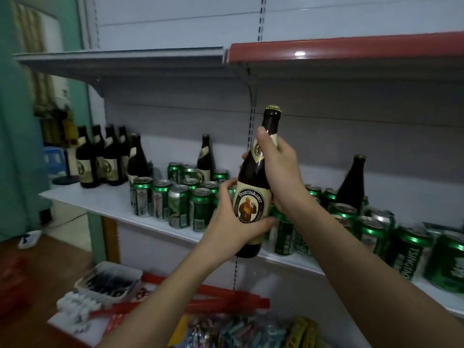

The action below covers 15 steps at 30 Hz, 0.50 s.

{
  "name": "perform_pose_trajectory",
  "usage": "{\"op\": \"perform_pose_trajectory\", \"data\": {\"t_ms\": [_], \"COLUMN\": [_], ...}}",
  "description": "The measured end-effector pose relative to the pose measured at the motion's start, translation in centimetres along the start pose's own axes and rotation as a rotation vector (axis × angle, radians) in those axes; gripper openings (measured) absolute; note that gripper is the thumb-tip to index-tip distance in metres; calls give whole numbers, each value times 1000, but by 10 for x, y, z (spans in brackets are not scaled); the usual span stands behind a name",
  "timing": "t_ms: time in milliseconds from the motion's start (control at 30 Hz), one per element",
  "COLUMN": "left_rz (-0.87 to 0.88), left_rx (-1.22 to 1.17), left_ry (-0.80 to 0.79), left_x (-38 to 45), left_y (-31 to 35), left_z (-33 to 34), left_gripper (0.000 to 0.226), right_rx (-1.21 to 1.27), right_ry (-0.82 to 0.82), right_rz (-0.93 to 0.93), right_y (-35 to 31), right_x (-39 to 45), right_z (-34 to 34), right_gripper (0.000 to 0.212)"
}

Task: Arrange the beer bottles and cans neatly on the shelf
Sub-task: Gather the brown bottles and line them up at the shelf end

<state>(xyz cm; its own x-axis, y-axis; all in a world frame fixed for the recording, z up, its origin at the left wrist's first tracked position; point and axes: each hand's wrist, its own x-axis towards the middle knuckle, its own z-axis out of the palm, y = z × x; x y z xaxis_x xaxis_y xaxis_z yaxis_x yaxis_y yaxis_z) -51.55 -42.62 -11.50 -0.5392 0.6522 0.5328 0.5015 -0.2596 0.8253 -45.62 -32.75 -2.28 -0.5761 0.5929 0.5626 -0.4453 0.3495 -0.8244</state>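
Both hands are on 1 brown Franziskaner bottle (253, 197), held in the air in front of the white shelf (105, 202) and above its front edge. The right hand (278, 167) wraps the neck and shoulder, thumb up along the neck label; the left hand (233, 222) curls round the lower body, thumb across the main label.

The bottle's long axis runs near vertical, cap (273, 108) uppermost and tipped slightly right, base toward the shelf edge, label facing the camera.

To place it well, my judgement is to keep the low grip steady and carry it left toward the group of 5 bottles (105, 159) at the shelf's far end — they look like the row being built. Set the base flat beside them, label forward, clear of the green cans (160, 199) crowding the middle. 2 other bottles (206, 156) and (352, 182) stand among the cans — likely next.
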Motion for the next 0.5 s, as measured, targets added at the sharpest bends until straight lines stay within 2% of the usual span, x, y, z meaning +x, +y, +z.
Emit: {"op": "perform_pose_trajectory", "data": {"t_ms": [100,267,500], "left_rz": [34,127,227], "left_rx": [46,59,125], "left_ry": [73,163,342], "left_x": [22,62,104], "left_y": [-12,-31,-63], "left_z": [-40,-117,-228], "left_gripper": [75,74,74], "right_rx": [6,-34,-61], "right_ry": [-27,-114,-227], "right_rz": [19,-44,-124], "right_y": [12,25,44], "right_x": [27,75,118], "right_z": [37,113,223], "right_gripper": [41,47,27]}}
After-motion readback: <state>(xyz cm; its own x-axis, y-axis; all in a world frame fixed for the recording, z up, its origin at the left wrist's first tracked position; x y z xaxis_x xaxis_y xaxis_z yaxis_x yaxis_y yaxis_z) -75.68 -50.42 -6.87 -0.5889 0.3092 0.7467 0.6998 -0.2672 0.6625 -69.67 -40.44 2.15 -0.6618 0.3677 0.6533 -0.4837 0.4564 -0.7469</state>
